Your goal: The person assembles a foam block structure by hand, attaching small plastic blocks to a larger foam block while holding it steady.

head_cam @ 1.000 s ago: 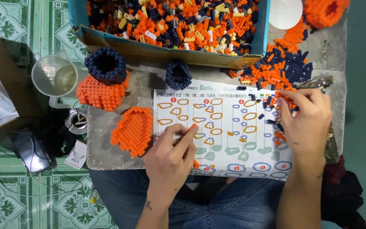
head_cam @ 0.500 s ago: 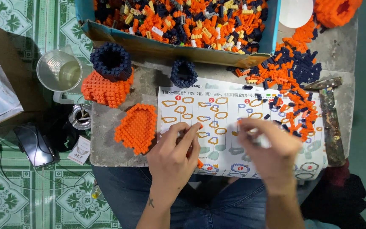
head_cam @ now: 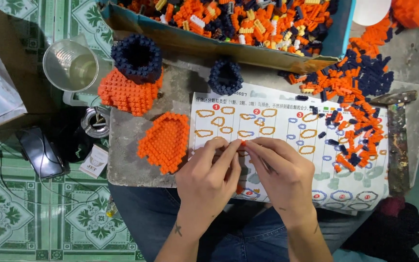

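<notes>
My left hand (head_cam: 210, 175) and my right hand (head_cam: 282, 171) meet over the printed instruction sheet (head_cam: 287, 125), fingertips together on a small orange brick piece (head_cam: 243, 143). Most of that piece is hidden by my fingers. Just left of my left hand lies a flat orange brick panel (head_cam: 166, 141). Further back stand an orange and dark blue brick assembly (head_cam: 131, 77) and a small dark blue brick ring (head_cam: 225, 76). Loose orange and dark blue bricks (head_cam: 360, 92) are heaped to the right of the sheet.
A cardboard box of mixed bricks (head_cam: 248, 24) stands at the back of the stone slab (head_cam: 127, 160). A clear plastic cup (head_cam: 70, 65), a small tin (head_cam: 96, 122) and a black mouse (head_cam: 40, 153) lie left. A hammer (head_cam: 396, 131) rests at the right edge.
My right hand has come from the loose bricks at the right across the sheet to meet my left hand. The left hand has stayed in place.
</notes>
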